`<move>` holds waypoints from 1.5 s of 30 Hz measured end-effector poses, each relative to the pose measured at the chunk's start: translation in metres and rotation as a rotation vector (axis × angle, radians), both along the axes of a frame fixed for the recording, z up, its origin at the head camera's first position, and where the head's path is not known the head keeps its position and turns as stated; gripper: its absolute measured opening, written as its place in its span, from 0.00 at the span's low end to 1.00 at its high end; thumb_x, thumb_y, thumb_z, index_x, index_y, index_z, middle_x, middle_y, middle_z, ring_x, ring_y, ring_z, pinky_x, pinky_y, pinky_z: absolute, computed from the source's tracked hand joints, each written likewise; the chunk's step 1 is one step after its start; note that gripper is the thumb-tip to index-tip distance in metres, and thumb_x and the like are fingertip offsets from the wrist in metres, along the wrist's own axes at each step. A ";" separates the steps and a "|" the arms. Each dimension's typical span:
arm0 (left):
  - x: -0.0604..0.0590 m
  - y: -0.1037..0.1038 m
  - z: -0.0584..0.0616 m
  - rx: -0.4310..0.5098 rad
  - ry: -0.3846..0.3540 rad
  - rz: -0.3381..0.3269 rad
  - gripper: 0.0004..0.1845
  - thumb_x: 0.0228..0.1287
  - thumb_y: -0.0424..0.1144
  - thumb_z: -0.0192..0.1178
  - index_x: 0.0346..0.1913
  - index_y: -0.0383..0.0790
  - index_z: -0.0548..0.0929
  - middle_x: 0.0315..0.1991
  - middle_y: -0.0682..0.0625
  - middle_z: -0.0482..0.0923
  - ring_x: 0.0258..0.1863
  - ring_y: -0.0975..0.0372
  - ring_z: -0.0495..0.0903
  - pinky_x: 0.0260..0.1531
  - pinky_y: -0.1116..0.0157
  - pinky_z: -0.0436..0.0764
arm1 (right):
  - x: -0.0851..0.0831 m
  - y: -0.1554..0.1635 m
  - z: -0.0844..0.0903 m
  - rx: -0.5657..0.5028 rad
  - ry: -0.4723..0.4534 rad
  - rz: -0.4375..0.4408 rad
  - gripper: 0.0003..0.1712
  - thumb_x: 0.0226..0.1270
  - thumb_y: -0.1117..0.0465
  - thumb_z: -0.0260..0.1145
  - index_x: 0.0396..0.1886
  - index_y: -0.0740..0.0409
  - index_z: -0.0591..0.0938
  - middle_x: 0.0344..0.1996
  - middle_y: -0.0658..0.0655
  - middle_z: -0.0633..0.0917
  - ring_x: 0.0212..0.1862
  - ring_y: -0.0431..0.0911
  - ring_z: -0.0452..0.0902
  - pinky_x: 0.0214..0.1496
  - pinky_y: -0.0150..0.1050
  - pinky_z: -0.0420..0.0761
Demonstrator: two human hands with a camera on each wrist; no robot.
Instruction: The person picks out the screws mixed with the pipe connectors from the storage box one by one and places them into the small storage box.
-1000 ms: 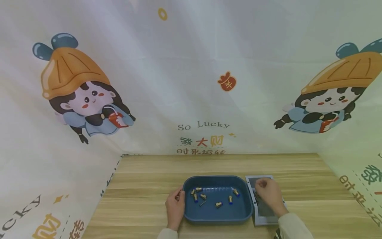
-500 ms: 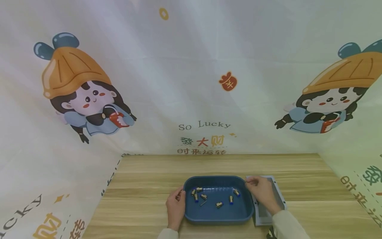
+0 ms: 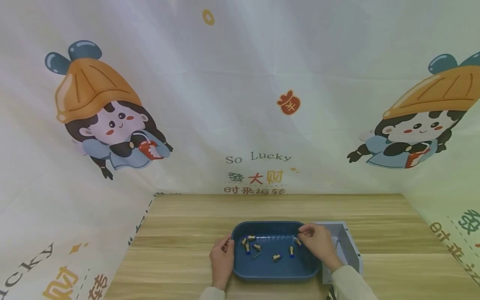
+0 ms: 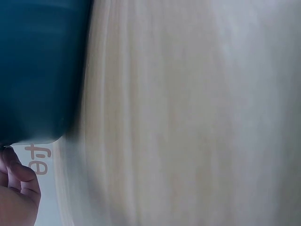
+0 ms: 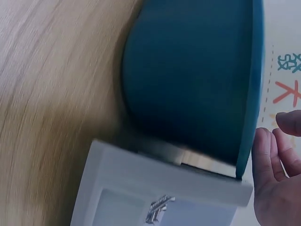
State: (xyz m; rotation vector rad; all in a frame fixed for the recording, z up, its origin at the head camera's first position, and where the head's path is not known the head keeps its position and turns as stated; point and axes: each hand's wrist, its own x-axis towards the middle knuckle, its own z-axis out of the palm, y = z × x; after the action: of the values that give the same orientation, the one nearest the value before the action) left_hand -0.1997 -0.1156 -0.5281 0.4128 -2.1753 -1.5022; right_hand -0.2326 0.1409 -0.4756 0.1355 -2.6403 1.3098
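Note:
A blue plastic tray (image 3: 275, 271) stands in front of the person, holding several brass fittings with blue ends, such as the brass fitting (image 3: 276, 258), and a thin screw (image 3: 256, 255). At its left rim, the left hand (image 3: 222, 259) grips the edge with bent fingers. The right hand (image 3: 318, 243) hangs over the tray's back right corner, thumb and fingertips brought close above a brass fitting (image 3: 298, 241); I cannot tell if they pinch a small piece. Beneath the right forearm is a grey box (image 3: 342, 239), with several screws (image 5: 159, 208) visible inside in the right wrist view.
The wooden table (image 3: 180, 233) extends left, right and behind the tray. A white cloth printed with cartoon figures (image 3: 258, 125) closes off the back and both sides. The grey box stands close against the tray's right side.
My right hand has moved left from over the grey box to over the tray's back right corner. My left hand keeps its place at the left rim.

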 end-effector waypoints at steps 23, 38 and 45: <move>-0.001 -0.001 -0.002 -0.011 0.004 0.001 0.09 0.59 0.27 0.61 0.43 0.33 0.86 0.29 0.47 0.79 0.26 0.68 0.71 0.26 0.74 0.72 | 0.004 -0.050 -0.022 -0.049 -0.044 0.094 0.08 0.44 0.72 0.71 0.29 0.66 0.84 0.22 0.54 0.84 0.26 0.42 0.79 0.28 0.31 0.78; -0.001 -0.001 -0.005 0.013 0.011 -0.007 0.09 0.59 0.26 0.61 0.42 0.31 0.85 0.29 0.47 0.79 0.25 0.70 0.71 0.26 0.75 0.72 | 0.009 -0.070 -0.033 -0.083 -0.085 0.269 0.10 0.43 0.73 0.69 0.30 0.68 0.83 0.25 0.57 0.85 0.26 0.43 0.80 0.27 0.29 0.79; -0.001 -0.001 -0.003 0.008 0.013 0.005 0.09 0.58 0.27 0.61 0.42 0.32 0.85 0.29 0.47 0.79 0.25 0.70 0.71 0.26 0.74 0.73 | 0.010 -0.078 -0.038 -0.045 -0.065 0.314 0.09 0.41 0.72 0.71 0.28 0.66 0.84 0.24 0.56 0.85 0.26 0.42 0.79 0.29 0.28 0.77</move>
State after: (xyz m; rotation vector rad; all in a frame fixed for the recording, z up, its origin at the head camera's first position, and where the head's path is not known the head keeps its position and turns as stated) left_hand -0.2002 -0.1166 -0.5311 0.4096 -2.1570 -1.5075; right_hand -0.2223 0.0634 -0.5133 0.5283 -2.7233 1.4867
